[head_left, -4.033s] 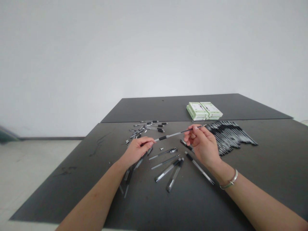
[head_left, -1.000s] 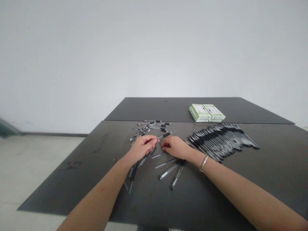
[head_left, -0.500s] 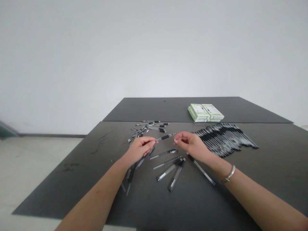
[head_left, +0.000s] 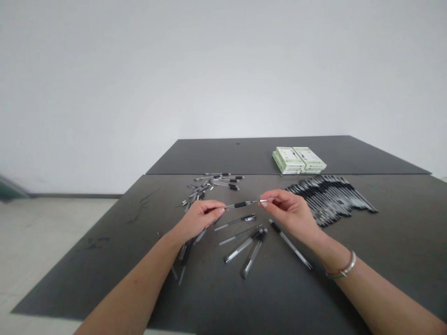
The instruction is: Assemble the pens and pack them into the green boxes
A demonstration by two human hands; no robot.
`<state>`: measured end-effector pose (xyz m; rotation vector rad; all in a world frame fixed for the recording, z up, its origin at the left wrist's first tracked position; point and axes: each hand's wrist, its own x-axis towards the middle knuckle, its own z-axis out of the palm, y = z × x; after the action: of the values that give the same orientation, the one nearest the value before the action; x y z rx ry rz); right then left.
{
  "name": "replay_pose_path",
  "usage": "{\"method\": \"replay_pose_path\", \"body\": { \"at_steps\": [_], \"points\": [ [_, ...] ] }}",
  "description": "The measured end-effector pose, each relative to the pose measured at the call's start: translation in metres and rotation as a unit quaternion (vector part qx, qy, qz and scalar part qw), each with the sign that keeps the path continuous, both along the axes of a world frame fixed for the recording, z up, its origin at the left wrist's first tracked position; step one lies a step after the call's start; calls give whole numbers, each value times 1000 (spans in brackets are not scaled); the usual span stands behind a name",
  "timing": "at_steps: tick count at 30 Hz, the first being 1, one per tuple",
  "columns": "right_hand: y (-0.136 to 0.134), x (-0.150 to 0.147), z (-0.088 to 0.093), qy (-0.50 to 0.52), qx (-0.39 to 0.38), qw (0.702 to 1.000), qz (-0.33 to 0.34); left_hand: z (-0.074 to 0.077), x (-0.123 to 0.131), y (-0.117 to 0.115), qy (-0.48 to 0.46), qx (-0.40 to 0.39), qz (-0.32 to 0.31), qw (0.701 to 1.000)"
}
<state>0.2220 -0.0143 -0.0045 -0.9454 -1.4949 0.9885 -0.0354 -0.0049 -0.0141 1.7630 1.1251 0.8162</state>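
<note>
**What are the two hands doing?**
The left hand (head_left: 200,218) holds a slim pen with a black rubber grip (head_left: 240,204). Its fingers (head_left: 213,208) are curled together around the rear of the barrel, and the pen points right, toward the other hand. The right hand (head_left: 289,211) has its thumb and forefinger pinched together on a small silver piece (head_left: 263,200). That piece is too tiny to identify for certain, though it may be a pen tip.

**Are the hands touching?**
No. The silver piece sits just beside the front end of the pen, with a narrow gap between them.

**What lies nearby?**
Both hands are over a black tabletop (head_left: 87,279). Loose clear pens (head_left: 242,246) lie on it between and below the hands. A jumbled heap of pen parts (head_left: 209,186) lies beyond the left hand, and a long fanned row of black-and-clear pens (head_left: 330,200) lies beyond the right hand.

**Anything further away?**
Two pale green-and-white boxes (head_left: 299,160) sit side by side where the tabletop meets a second black panel (head_left: 209,158). A metal bangle (head_left: 344,270) circles the right wrist.
</note>
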Motion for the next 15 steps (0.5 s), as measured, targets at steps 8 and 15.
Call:
{"method": "replay_pose_path", "body": {
  "at_steps": [8, 15],
  "points": [
    [-3, -1, -2, -18, 7, 1000, 7, 3, 2, -2, 11, 14, -7, 1000],
    [-4, -1, -1, -45, 13, 999, 4, 3, 2, -1, 27, 24, -12, 999]
  ]
}}
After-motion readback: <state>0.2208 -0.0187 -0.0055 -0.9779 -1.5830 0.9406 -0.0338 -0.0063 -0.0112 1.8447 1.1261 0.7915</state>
